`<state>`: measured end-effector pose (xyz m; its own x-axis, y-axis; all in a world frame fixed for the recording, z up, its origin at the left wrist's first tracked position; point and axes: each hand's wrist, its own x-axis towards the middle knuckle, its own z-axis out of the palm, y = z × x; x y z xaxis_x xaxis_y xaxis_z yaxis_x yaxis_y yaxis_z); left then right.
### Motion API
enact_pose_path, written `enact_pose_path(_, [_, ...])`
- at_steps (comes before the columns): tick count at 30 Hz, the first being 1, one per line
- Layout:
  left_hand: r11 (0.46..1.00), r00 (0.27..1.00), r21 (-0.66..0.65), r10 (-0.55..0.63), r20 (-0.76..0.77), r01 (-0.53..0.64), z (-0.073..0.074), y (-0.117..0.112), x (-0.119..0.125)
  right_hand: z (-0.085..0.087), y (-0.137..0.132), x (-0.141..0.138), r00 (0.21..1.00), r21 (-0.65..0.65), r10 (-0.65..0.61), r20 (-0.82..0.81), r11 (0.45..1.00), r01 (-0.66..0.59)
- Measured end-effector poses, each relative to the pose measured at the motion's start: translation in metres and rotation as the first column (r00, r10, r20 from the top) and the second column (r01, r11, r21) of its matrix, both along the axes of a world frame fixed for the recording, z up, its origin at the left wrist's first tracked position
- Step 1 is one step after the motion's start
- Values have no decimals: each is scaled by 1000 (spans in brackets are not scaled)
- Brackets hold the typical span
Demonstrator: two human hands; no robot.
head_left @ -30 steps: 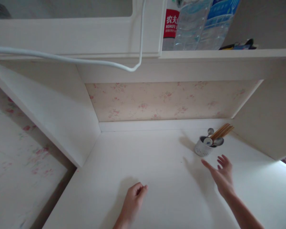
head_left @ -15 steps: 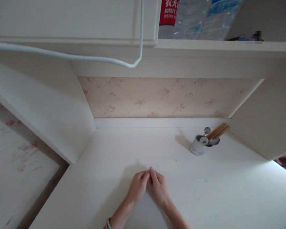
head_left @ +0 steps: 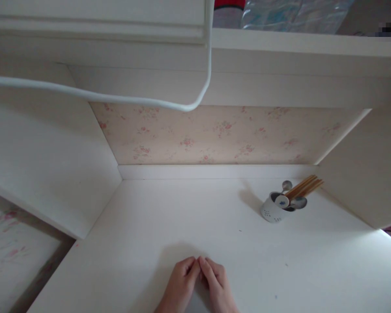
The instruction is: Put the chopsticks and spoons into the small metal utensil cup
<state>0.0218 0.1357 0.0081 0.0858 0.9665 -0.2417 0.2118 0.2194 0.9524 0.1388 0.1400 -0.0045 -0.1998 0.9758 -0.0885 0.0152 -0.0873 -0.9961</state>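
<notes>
My left hand (head_left: 181, 278) and my right hand (head_left: 214, 278) are together low in the view, over the white tabletop (head_left: 169, 213). The fingers of both are curled in, and their thumbs and fingertips meet at the front. I see no object between them. Up and to the right of my hands, a white utensil holder (head_left: 272, 213) with small holes stands on the tabletop. It contains wooden chopsticks (head_left: 304, 187), a metal spoon (head_left: 299, 202), a second smaller spoon (head_left: 287, 185) and a utensil with a round white end (head_left: 282, 201).
A white cable or tube (head_left: 124, 99) hangs across the upper left, in front of the cabinet. Above, plastic-wrapped bottles (head_left: 280, 15) stand on an open shelf (head_left: 296, 42). White side panels (head_left: 45, 143) and floral wallpaper (head_left: 195, 130) enclose the tabletop.
The head view has shifted, so the shelf sits higher and the tabletop lower in it. My hands appear lower, still touching at the fingertips. The utensil holder keeps its place on the tabletop.
</notes>
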Motion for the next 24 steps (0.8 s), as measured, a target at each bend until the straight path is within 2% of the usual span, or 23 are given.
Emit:
enact_pose_path(4, [999,1000,-50,3,-5,-3,-4,4,-1,-4,4,1,999,-27,52,-3,998,-52])
enact_pose_path(11, [997,1000,-78,29,-9,-30,-1,6,1,-2,7,-2,999,-54,-35,2,998,35])
enact_pose_path(16, [999,1000,-47,23,-16,-24,-2,6,0,1,8,0,997,-22,-75,-8,997,75])
enact_pose_path(24, [999,999,38,11,-43,-10,3,3,2,-3,8,0,991,-64,-95,-94,994,89])
